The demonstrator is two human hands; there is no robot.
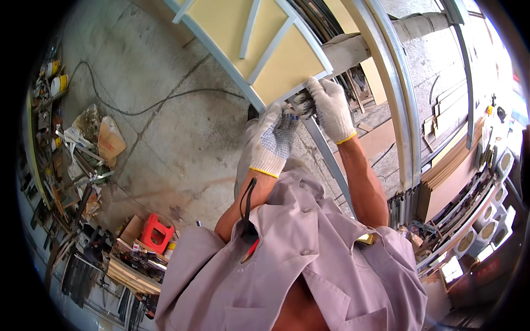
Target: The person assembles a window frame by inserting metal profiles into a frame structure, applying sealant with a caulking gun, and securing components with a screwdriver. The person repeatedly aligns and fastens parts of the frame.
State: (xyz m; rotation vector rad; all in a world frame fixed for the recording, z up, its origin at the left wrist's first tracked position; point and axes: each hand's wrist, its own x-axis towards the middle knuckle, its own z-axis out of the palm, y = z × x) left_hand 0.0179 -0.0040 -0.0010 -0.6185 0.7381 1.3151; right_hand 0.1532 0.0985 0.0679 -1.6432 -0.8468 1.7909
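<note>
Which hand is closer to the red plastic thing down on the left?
Left. The left hand, at the cream panel, is above and right of the red plastic thing in the picture; the right hand, at the panel too, is farther right.

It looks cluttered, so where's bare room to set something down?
Bare floor lies between the scrap pile and the left hand, with a cable crossing it. The panel has bare cream between its strips. It's crowded around the red jug and the boards at right.
</note>
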